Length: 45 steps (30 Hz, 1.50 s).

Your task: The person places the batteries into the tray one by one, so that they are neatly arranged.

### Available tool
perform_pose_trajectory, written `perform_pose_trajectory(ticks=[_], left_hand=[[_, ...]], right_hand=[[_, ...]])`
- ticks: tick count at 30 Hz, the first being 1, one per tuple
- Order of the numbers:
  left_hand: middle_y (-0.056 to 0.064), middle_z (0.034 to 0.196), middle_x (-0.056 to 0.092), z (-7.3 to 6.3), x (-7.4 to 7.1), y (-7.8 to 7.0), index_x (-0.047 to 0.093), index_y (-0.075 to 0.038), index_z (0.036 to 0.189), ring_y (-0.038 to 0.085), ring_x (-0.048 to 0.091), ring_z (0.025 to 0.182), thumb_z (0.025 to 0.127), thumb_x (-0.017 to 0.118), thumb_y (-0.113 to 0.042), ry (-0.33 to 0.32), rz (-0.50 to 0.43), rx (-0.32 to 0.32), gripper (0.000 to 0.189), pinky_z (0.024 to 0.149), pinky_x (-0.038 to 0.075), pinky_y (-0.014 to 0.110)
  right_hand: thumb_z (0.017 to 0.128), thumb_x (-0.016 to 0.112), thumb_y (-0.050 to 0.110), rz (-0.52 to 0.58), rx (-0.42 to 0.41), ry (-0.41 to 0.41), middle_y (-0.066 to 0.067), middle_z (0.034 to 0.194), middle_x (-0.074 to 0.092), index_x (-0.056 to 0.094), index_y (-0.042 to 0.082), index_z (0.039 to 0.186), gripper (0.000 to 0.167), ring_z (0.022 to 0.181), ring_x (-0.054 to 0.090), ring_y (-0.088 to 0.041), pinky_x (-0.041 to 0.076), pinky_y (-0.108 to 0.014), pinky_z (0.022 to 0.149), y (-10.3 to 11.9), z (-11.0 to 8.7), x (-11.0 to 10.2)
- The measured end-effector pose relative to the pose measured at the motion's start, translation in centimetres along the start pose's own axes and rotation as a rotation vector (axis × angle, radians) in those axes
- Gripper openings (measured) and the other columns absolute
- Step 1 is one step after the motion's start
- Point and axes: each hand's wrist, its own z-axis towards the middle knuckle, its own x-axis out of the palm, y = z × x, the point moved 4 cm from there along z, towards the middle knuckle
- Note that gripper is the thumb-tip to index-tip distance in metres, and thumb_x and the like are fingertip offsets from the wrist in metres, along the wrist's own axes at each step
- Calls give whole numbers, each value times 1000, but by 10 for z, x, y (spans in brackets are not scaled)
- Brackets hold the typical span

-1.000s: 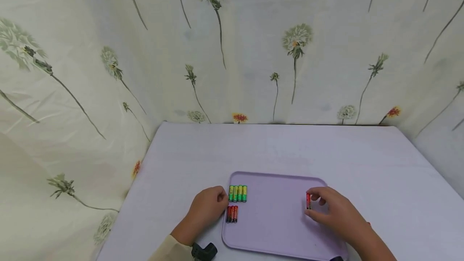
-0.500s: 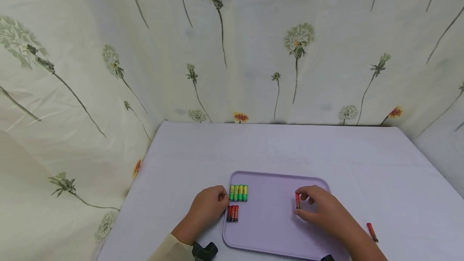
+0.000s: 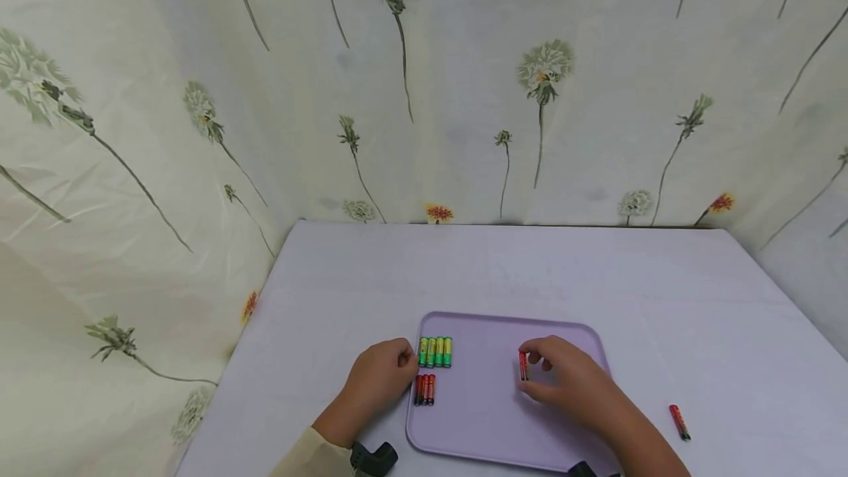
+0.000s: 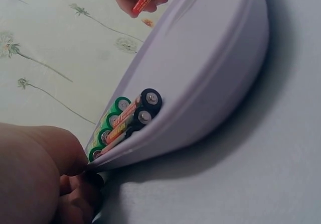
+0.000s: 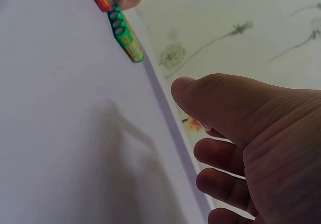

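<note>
My right hand (image 3: 566,381) pinches a red battery (image 3: 523,366) between thumb and fingertips, holding it upright over the middle of the lilac tray (image 3: 490,433). In the left wrist view this battery (image 4: 144,2) shows red with the right fingers around it; in the right wrist view the thumb mostly hides it. At the tray's left rim, my left hand (image 3: 380,374) grips the edge with curled fingers. Beside that hand, several green-and-yellow batteries (image 3: 435,352) lie side by side in a row. Just nearer to me is a row of red-and-black batteries (image 3: 425,390).
One more red battery (image 3: 679,422) lies on the white tablecloth (image 3: 729,344), right of the tray. Behind the table hangs a flower-patterned cloth (image 3: 464,94), with more of it along the left side.
My right hand has carried the red battery leftward across the tray. The loose battery on the tablecloth, mostly hidden by the arm before, now shows fully. My left hand stays put.
</note>
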Motion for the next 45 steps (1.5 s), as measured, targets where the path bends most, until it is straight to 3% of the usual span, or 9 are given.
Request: perform_pose_trajectory(ticks=[13,21,27,35,45], left_hand=[[-10,68,56,0,0,1,62,-24,81,8,52,65,96,66,-26,2,-12,14,16,59,41,28],[-10,68,56,0,-2,0,62,-24,81,8,51,65,96,66,-26,0,-6,11,16,59,41,28],[-10,68,56,0,-2,1,62,-24,81,8,51,65,96,66,-26,3,-3,15,16,60,41,28],[-11,67,55,0,-2,1,62,-24,80,7,51,64,96,66,-26,-2,-4,21,16,59,41,28],[-11,66,55,1,-2,1,61,-24,80,8,51,63,96,66,-25,2,-8,21,17,58,41,28]], right_hand=[[82,89,29,25,35,54,17,105,62,69,19,121,44,98,60,-9,53,-33,87,11,12,18],[82,88,28,2,-2,79,18,104,60,69,20,120,43,98,58,-6,53,-33,88,21,19,26],[82,88,27,2,36,121,16,102,61,69,23,118,41,99,59,-7,53,-37,92,30,22,33],[81,89,28,-18,14,138,13,103,65,70,20,118,42,99,61,-8,54,-40,92,46,28,43],[80,90,29,-38,49,167,15,98,63,71,20,117,43,95,59,-6,54,-40,91,50,35,57]])
